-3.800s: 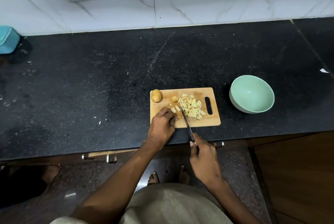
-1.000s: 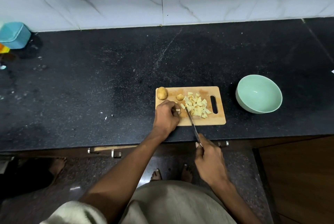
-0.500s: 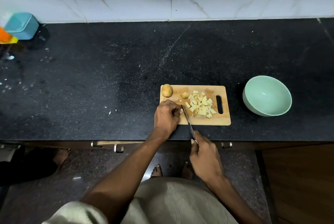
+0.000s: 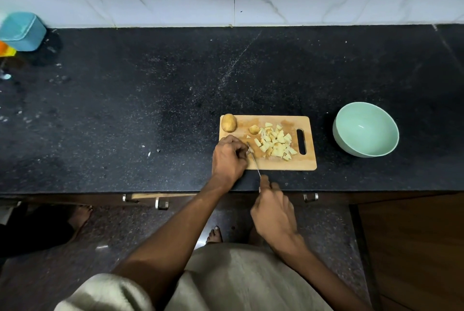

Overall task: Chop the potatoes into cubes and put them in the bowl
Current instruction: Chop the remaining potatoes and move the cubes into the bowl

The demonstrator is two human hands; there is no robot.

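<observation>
Left hand [image 4: 229, 159] curls over a small potato piece on the cutting board [image 4: 276, 166], centre frame; right hand [image 4: 273, 210] grips the knife [image 4: 253, 159]. Cubes [image 4: 275, 142] piled beside it, whole potato [image 4: 228, 122] at the board's upper-left corner, bowl [image 4: 365, 128] right. Cut potato's probably firm but slick, so scoop the pile, don't pinch.

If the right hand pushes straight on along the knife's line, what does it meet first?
Probably the left hand: the knife in the right hand points up-left beside its fingers, where a potato piece seems pinned. Depth is unclear.
</observation>
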